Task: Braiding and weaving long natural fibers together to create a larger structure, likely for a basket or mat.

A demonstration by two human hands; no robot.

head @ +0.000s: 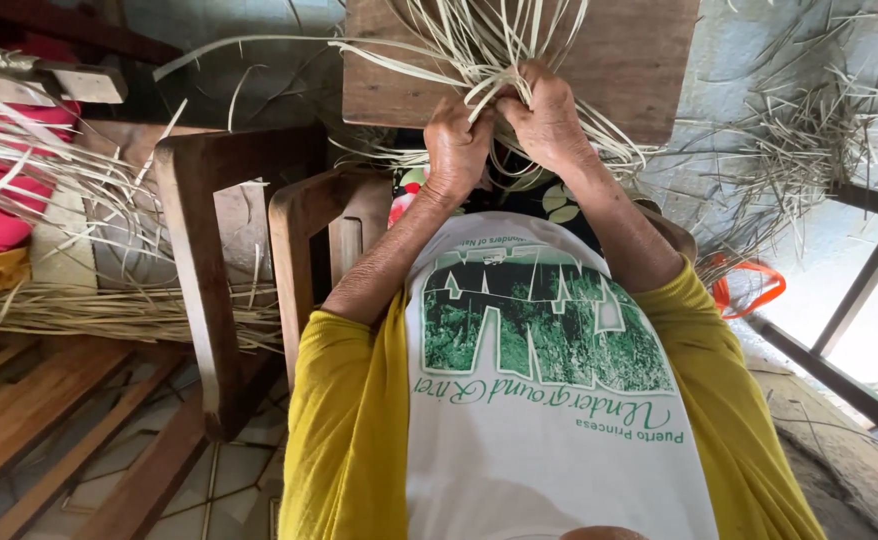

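My left hand (456,147) and my right hand (547,118) are close together over a wooden board (639,60) on my lap. Both pinch pale flat straw strips (479,45) that fan out from between my fingers toward the top and right of the view. My fingers are closed on the strips where they cross. Yellow sleeves and a white printed shirt fill the lower middle of the head view.
A wooden chair arm (199,260) and a second curved arm (304,230) stand to my left. Loose straw bundles (109,310) lie on a wooden bench at left, more straw (809,130) piles at right. An orange strap (754,285) lies on the floor near a dark metal frame (859,290).
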